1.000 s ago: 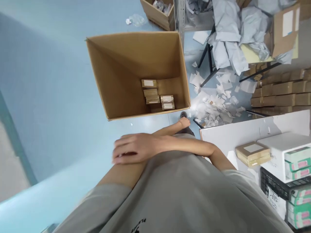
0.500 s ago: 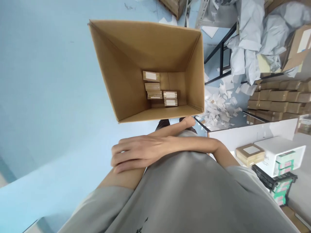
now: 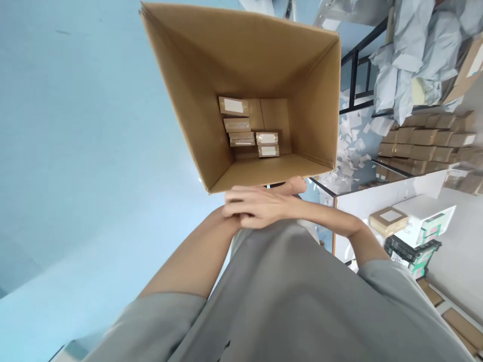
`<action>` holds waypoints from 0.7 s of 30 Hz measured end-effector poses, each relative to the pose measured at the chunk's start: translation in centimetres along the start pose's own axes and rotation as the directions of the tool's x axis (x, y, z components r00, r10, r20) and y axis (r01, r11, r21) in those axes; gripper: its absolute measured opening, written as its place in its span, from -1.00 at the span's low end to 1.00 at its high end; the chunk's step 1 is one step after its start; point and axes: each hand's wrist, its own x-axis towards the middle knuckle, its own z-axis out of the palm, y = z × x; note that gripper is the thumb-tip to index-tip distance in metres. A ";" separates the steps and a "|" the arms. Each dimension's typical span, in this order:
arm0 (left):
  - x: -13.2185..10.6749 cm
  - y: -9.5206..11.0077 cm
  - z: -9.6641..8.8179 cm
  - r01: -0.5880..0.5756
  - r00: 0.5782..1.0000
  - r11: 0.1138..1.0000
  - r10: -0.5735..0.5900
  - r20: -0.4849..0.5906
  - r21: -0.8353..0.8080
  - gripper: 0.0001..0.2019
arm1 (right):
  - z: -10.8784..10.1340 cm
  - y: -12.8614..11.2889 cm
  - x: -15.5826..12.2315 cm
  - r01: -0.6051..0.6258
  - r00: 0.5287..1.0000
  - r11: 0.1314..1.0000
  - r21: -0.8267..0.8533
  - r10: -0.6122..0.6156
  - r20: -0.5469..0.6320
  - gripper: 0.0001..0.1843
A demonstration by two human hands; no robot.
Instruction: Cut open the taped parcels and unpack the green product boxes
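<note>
Holds both arms crossed in front of a grey shirt (image 3: 287, 291), apparently at rest. Lays the right hand (image 3: 251, 206) over the left forearm (image 3: 188, 251), near the centre of the frame and close to the wrist, with a slack, loosely bent grip around nothing but the arm; probably lets the arm beneath carry the weight. Reaches the left hand (image 3: 296, 185) out beyond it, right by the near rim of a large carton (image 3: 241, 45), with a seemingly curled grip; cannot tell how far closed, whether around anything, or whether touching cardboard.

At upper centre, the large carton, mouth up, with contents plain from above. Inside, on its bottom, several small brown boxes (image 3: 236, 124), some with white labels; gathered toward the left and near walls, so likely braced by these and by one another.

At right, brown cartons (image 3: 426, 137) in stacked rows, presumably to save floor. At upper right, grey packets (image 3: 411, 55) in a heap. Below the rows, a white desk (image 3: 388, 193) with flat boxes (image 3: 388, 221) seemingly on top.
</note>
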 end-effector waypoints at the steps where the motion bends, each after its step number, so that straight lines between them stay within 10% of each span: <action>1: -0.1 0.0 -0.3 0.003 0.999 1.000 -0.004 0.038 0.018 -0.76 | -0.2 0.4 0.0 -0.052 0.999 0.998 -0.019 0.052 0.006 -0.60; 9: 0.9 -0.5 -2.2 -0.052 0.985 0.991 0.030 0.171 0.126 -0.74 | -2.2 1.2 2.8 0.168 0.985 0.981 0.097 -0.164 -0.047 -0.51; 13: 1.4 -2.8 -3.1 -0.073 0.984 0.988 0.049 0.171 0.137 -0.74 | -2.1 4.8 1.7 -0.067 0.998 0.992 0.107 0.066 0.012 -0.62; 18: 2.9 -6.2 -2.4 -0.108 0.979 0.989 0.089 0.185 0.097 -0.72 | -1.7 6.0 3.2 0.230 0.972 0.959 0.164 -0.216 -0.096 -0.57; 21: 3.2 -8.9 -1.7 -0.083 0.983 0.996 0.078 0.165 0.022 -0.70 | -1.3 9.3 3.1 0.208 0.974 0.956 0.207 -0.184 -0.131 -0.56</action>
